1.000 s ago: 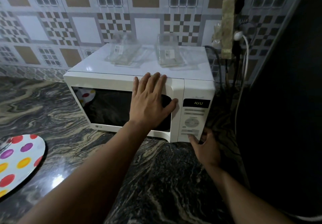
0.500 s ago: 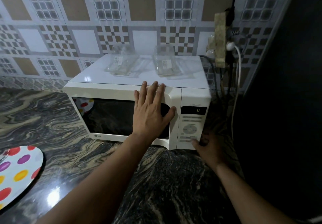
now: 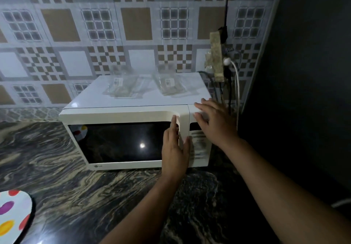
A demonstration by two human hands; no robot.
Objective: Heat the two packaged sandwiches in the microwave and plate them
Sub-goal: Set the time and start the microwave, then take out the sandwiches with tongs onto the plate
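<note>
A white microwave [image 3: 133,129] is sitting on a dark marbled counter [image 3: 57,177] against a patterned tile wall [image 3: 95,25], and its door is sitting flush with the front. The left hand [image 3: 175,148] is lying edge-on against the right end of the microwave's door, fingers straight and pointing up along the door's handle strip, the thumb touching the seam beside the button panel; it is clamping nothing. The right hand [image 3: 214,122] is spreading loosely over the top right corner of the microwave, its fingers reaching across the top of the button panel and covering most of the display, also holding nothing. The 2 hands are lying close together but apart. On top of the microwave, 2 clear packets are resting side by side toward the back: the left packet [image 3: 121,88] and the right packet [image 3: 170,85], each with a small white label; blur is making their contents hard to read, though they are probably the sandwiches. Left of the microwave, at the near edge of the counter, a white plate [image 3: 13,215] with coloured dots is lying flat. Right of the microwave, cables and a white plug [image 3: 227,61] are hanging on the wall.
</note>
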